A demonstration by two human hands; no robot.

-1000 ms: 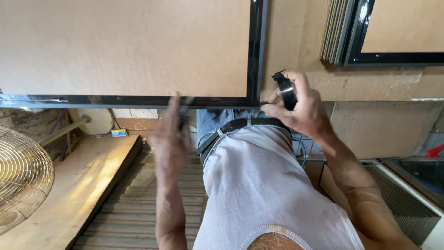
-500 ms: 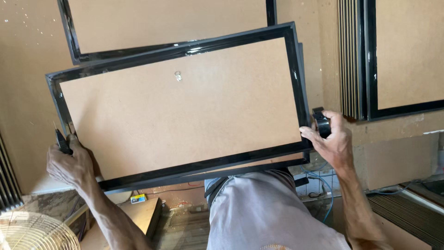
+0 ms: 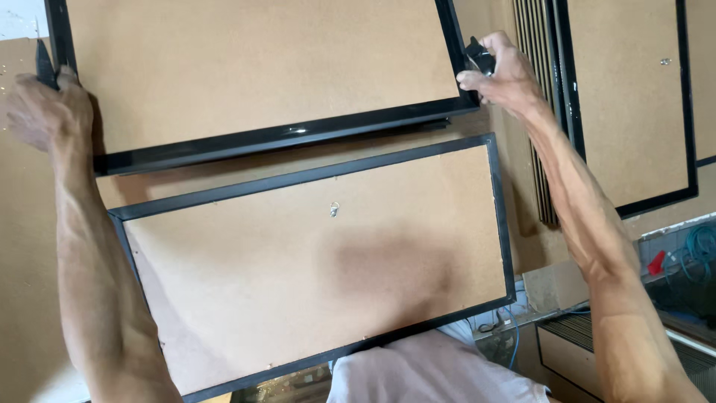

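Note:
I hold a black picture frame (image 3: 261, 67), brown backing board facing me, raised high and tilted. My left hand (image 3: 45, 112) grips its left edge. My right hand (image 3: 501, 75) grips its lower right corner and also has a small black object pinched in the fingers. Just below it is a second black frame (image 3: 313, 276) with a brown back and a small metal hanger (image 3: 334, 210) near its top middle. Neither hand touches it.
A stack of black frames (image 3: 538, 112) stands on edge at the right, next to another brown-backed frame (image 3: 630, 97). Blue cable (image 3: 701, 246) and a red object (image 3: 656, 263) lie at the lower right. My white shirt (image 3: 432, 369) shows below.
The held frame has gone up and toward the upper left with both hands on it. A second frame now shows below it.

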